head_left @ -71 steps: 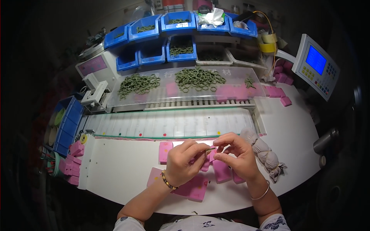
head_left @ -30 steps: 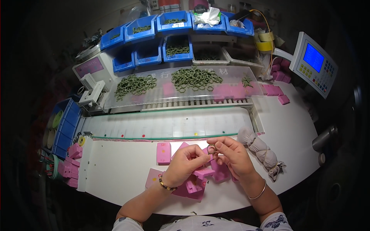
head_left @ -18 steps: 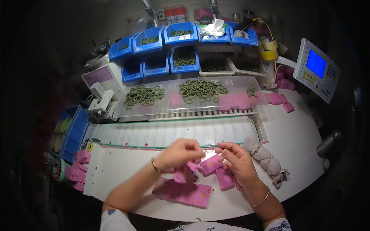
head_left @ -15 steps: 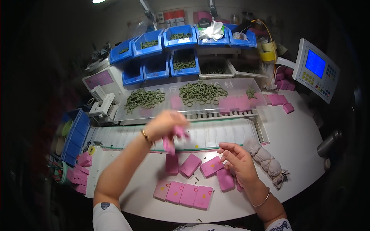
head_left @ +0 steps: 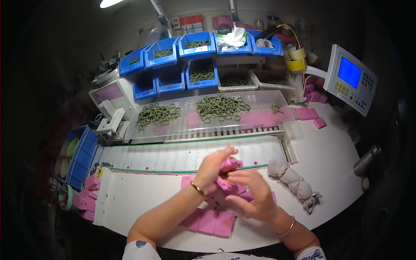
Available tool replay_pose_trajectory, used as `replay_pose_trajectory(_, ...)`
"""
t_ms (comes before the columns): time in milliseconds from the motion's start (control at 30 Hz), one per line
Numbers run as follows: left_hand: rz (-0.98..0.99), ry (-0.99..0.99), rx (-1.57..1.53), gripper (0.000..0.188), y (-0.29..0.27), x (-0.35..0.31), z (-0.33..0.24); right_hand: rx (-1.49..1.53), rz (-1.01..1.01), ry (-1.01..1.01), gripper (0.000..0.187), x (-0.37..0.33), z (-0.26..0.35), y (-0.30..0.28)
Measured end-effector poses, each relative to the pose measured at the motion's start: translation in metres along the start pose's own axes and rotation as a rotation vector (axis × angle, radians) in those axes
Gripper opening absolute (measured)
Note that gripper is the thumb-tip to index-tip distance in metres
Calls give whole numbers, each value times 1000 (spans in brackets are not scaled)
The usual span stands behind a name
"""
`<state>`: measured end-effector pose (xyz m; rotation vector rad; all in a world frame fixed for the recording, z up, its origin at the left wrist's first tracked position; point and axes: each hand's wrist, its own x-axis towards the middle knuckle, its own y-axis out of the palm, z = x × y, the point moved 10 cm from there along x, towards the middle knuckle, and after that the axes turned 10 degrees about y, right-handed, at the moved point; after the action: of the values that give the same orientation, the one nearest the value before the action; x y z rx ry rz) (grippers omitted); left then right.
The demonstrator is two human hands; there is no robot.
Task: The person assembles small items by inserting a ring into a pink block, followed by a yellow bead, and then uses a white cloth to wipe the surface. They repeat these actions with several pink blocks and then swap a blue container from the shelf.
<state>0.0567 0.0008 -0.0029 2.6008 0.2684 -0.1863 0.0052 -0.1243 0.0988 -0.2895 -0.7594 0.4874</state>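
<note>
Over the middle of the table, my left hand is closed around a pink rubber mold, which is spread open with a dark gap between its halves. My right hand comes in from the right, its fingers against the mold's opening and its thumb apart below. What lies inside the gap cannot be made out. Beneath the hands are more pink mold blocks, several in a row nearest me and others partly covered by my hands.
A clear sloping tray beyond a white conveyor-like strip holds two heaps of green rings. Blue bins stand behind. A tied cloth bundle lies right, below a control panel. Pink blocks are stacked left.
My left hand has moved right and down with the pink mold to meet my right hand, which has shifted slightly left. Small red dots now show on the white strip.
</note>
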Motion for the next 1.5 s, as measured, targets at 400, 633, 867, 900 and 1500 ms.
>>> replay_pose_trajectory(400,175,59,-121,53,12,-41,19,-145,26,-42,35,-2,9,7)
replay_pose_trajectory(633,103,-77,-304,74,-11,-29,34,-595,189,-397,36,-42,45,34)
replay_pose_trajectory(867,87,-62,-137,71,-15,-42,22,-935,248,184,68,-37,-51,-74)
replay_pose_trajectory(900,101,-51,-137,69,-10,-42,21,-991,321,330,77,-46,-74,-86)
replay_pose_trajectory(1500,3,-14,-132,51,-12,-48,40,-749,-262,-233,59,2,58,-67)
